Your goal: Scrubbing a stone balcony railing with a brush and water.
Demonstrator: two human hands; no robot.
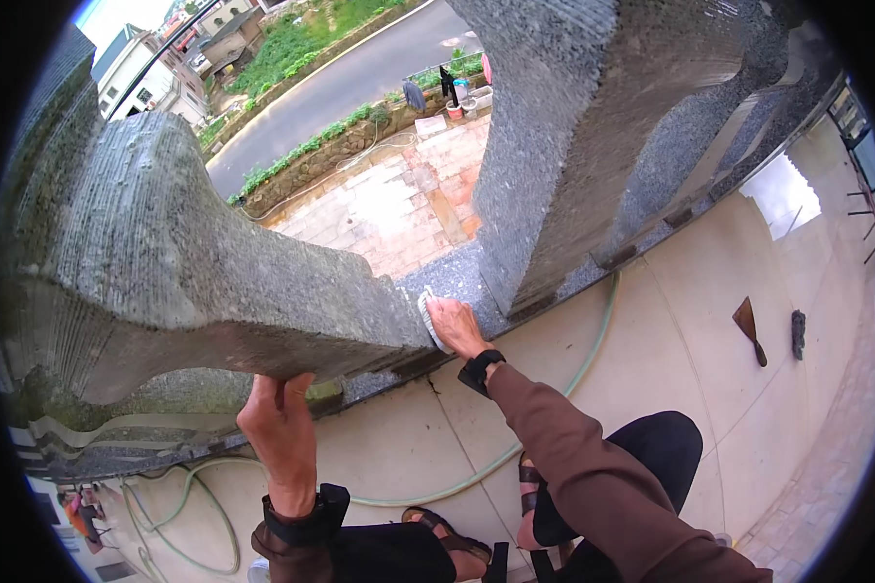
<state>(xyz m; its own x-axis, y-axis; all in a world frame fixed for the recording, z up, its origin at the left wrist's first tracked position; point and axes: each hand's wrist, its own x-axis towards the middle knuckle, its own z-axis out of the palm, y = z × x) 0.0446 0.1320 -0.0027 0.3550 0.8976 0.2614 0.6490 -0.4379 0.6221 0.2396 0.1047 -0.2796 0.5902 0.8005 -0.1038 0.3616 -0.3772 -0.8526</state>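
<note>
My right hand grips a brush with white bristles. The bristles press against the foot of a grey stone baluster, just above the granite base rail. My left hand is at the lower edge of the same baluster, its thumb near the stone. The tips of the left fingers are hidden beneath the baluster, so their grip cannot be seen. Another rough stone baluster rises to the right of the gap where the brush is.
A green hose runs over the tiled floor and coils at lower left. A scraper and a dark block lie at right. Beyond the balusters are a lower paved yard and a road. A person is far left.
</note>
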